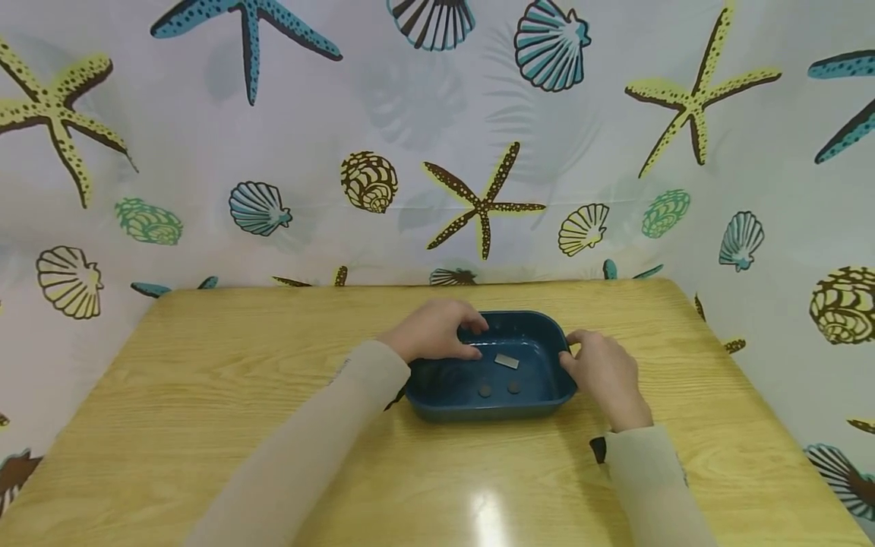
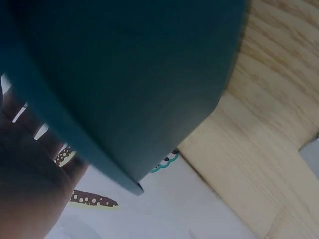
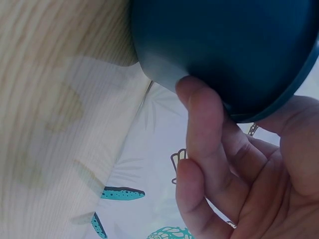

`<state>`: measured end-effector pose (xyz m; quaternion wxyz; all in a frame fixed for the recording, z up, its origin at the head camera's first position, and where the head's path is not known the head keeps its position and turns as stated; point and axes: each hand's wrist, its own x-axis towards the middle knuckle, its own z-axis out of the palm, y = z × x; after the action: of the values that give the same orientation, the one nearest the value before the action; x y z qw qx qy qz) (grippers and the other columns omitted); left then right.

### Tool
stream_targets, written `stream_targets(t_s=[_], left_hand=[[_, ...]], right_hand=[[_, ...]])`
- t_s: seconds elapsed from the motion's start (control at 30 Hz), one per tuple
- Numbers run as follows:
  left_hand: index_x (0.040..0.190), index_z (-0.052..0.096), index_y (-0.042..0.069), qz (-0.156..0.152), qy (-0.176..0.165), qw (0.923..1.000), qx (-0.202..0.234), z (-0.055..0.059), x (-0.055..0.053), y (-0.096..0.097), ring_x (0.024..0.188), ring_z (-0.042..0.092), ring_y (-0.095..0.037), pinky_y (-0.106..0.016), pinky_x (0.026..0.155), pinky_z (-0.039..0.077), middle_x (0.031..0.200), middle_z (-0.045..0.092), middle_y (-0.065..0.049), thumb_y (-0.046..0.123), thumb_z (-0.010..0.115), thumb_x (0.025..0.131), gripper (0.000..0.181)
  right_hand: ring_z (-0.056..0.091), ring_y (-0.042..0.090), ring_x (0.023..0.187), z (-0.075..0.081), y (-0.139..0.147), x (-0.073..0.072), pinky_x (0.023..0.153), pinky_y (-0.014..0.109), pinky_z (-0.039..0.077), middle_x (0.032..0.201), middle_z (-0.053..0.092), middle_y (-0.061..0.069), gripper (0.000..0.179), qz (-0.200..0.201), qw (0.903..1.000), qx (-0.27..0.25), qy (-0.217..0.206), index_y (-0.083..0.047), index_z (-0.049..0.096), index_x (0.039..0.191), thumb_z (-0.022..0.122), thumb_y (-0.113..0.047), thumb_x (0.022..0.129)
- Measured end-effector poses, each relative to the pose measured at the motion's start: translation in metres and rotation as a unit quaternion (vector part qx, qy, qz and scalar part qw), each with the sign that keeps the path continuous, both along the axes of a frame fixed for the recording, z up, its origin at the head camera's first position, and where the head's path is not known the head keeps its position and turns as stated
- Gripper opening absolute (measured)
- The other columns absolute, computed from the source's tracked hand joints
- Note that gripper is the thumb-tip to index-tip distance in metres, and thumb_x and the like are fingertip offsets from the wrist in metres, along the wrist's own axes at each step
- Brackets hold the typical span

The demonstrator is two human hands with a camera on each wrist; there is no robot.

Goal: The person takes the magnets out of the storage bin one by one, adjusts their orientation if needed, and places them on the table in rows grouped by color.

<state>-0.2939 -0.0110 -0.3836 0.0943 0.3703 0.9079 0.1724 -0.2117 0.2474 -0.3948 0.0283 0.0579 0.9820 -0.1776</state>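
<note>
At far left, a printed yellow starfish (image 1: 51, 106) on the white cloth (image 1: 307, 137) behind and around the wood-grained table (image 1: 239, 365). Next, a cream left sleeve (image 1: 314, 441) reaching in from the lower edge, with a bit of black band (image 1: 395, 400) under the cuff. Beyond that cuff, the left hand (image 1: 440, 333), loosely curved above the left part of a dark blue basin (image 1: 478, 414), with thumb and fingers parted and nothing grasped between them; in the left wrist view, visible beside the basin's rim, with contact there impossible to tell. Right of the table's middle, toward the far edge, the basin itself, upright, with rounded corners. On its floor, from left to right: a small dark disc (image 1: 484, 390) near the front wall, a silvery rectangular bar (image 1: 506, 361) lying slantwise farther back, and a second dark disc (image 1: 514, 387) near the first. At the basin's right end, the right hand (image 1: 604, 372), grasping the rim between thumb and fingers, with a fingertip against the outer wall in the right wrist view. Below that, a second black band (image 1: 598, 449) and a cream right sleeve (image 1: 652, 471). At far right, a printed brown-and-yellow shell (image 1: 844, 305) on the cloth.
</note>
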Motion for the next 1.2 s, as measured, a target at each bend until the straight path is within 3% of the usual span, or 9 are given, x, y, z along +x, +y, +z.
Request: stream_targets(t_s=[0.2,0.3,0.5,0.8,1.2], left_hand=[[0.131,0.071,0.012,-0.02,0.059,0.9979,-0.019,-0.007,-0.001,0.007,0.124,0.066,-0.023,-0.046,0.117,0.043,0.128,0.073,-0.003,0.028,0.081,0.091,0.045],[0.131,0.071,0.011,-0.021,0.051,0.9984,-0.016,-0.008,0.0,0.009,0.128,0.064,-0.024,-0.046,0.12,0.041,0.131,0.072,-0.004,0.026,0.081,0.09,0.045],[0.131,0.071,0.008,-0.015,0.016,0.9997,-0.005,-0.011,0.003,0.011,0.13,0.063,-0.026,-0.042,0.115,0.048,0.134,0.071,-0.008,0.022,0.081,0.09,0.044],[0.13,0.073,0.013,-0.035,0.084,0.9927,-0.078,-0.017,0.007,0.022,0.126,0.06,-0.025,-0.042,0.12,0.04,0.131,0.071,-0.004,0.026,0.08,0.092,0.041],[0.131,0.071,0.01,-0.048,0.084,0.9927,-0.073,-0.024,0.007,0.029,0.133,0.059,-0.024,-0.042,0.125,0.036,0.135,0.069,-0.005,0.024,0.08,0.092,0.042]], right_hand=[[0.063,0.017,0.064,0.002,-0.001,0.001,0.051,0.028,0.044,0.093,0.074,0.011,0.04,-0.003,1.0,-0.003,-0.007,-0.004,0.064,0.136,0.065,-0.025,0.101],[0.062,0.017,0.064,0.001,-0.003,0.0,0.051,0.027,0.044,0.093,0.073,0.01,0.04,-0.003,1.0,-0.002,-0.009,-0.004,0.064,0.136,0.065,-0.025,0.101],[0.062,0.017,0.062,0.0,-0.003,-0.001,0.05,0.027,0.043,0.092,0.073,0.01,0.04,-0.001,1.0,0.001,-0.003,-0.005,0.065,0.136,0.065,-0.026,0.101],[0.061,0.017,0.062,-0.001,-0.002,0.0,0.05,0.027,0.042,0.089,0.072,0.01,0.04,-0.005,1.0,-0.005,-0.003,-0.004,0.065,0.135,0.065,-0.025,0.101],[0.061,0.017,0.062,-0.003,-0.001,0.0,0.05,0.028,0.042,0.087,0.071,0.009,0.039,-0.008,0.9999,0.0,0.01,-0.004,0.066,0.134,0.066,-0.025,0.101]])
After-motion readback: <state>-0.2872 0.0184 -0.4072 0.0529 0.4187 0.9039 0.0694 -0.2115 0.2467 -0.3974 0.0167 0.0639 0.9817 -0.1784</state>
